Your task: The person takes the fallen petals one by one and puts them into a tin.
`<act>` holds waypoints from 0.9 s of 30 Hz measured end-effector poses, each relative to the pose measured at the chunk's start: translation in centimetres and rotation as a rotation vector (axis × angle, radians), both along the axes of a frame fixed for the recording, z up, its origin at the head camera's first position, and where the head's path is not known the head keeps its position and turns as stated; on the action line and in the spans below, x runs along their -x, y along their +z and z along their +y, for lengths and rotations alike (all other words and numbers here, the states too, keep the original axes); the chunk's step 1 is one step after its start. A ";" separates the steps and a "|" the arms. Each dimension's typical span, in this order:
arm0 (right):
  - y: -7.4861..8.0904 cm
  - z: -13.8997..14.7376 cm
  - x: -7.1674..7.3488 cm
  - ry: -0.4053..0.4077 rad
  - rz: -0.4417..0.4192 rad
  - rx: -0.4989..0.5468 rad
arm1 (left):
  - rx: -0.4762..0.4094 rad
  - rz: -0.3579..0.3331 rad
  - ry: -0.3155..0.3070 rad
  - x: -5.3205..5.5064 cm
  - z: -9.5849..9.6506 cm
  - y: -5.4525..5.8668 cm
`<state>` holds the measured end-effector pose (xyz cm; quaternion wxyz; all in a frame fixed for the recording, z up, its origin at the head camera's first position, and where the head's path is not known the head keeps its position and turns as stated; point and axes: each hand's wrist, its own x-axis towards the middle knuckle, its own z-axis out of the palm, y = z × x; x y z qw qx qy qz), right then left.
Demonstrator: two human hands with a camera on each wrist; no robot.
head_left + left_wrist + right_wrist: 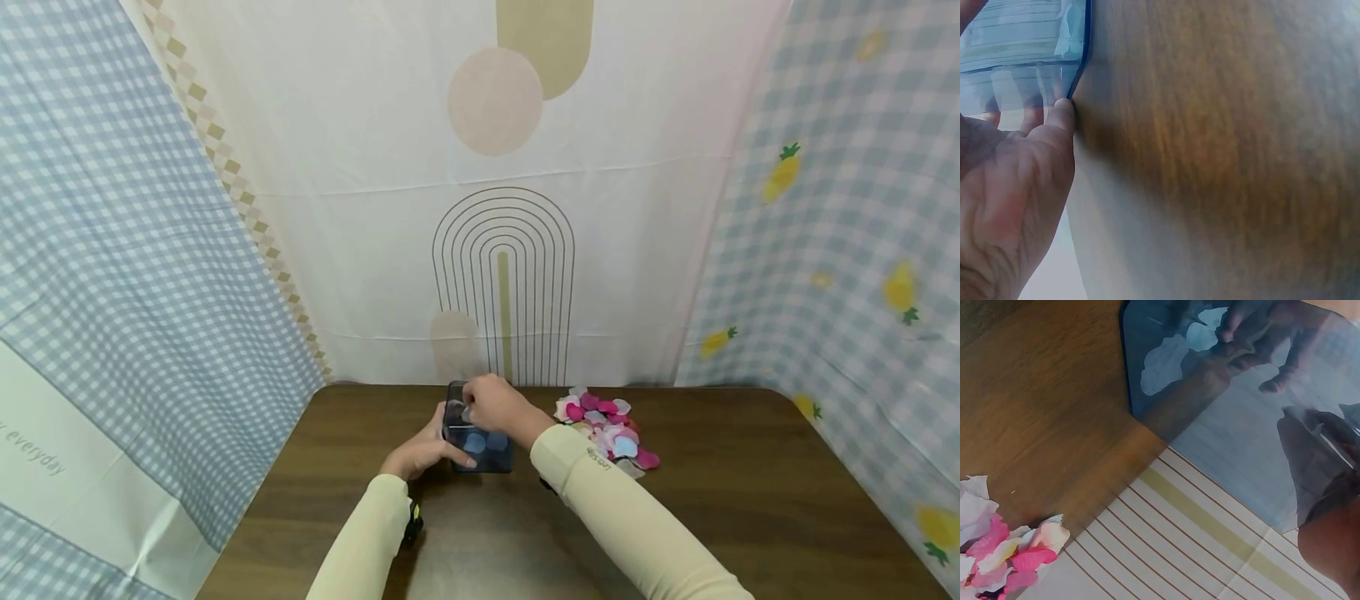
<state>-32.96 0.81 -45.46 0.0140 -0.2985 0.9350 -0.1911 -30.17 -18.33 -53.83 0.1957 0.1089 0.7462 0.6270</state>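
Against the left fingers (1060, 119) rests a transparent, tinted box (491, 462).

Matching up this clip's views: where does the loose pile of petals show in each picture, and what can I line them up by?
Head: right of centre, below mid-height, the loose pile of petals lies on the wooden tabletop.
Left wrist: the pile is not in this picture.
Right wrist: bottom left corner, cut off by the frame edge.
Shared landmark: the clear blue-tinted plastic container, central in head, upper left in left wrist, upper right in right wrist.
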 end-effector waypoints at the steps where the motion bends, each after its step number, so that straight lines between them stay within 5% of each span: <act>1: 0.0 0.0 0.0 -0.004 -0.004 0.002 | 0.001 -0.001 0.000 0.0 0.0 0.0; 27: -0.3 -0.1 0.0 -0.056 -0.035 -0.017 | 0.017 -0.006 0.017 0.2 0.0 -0.3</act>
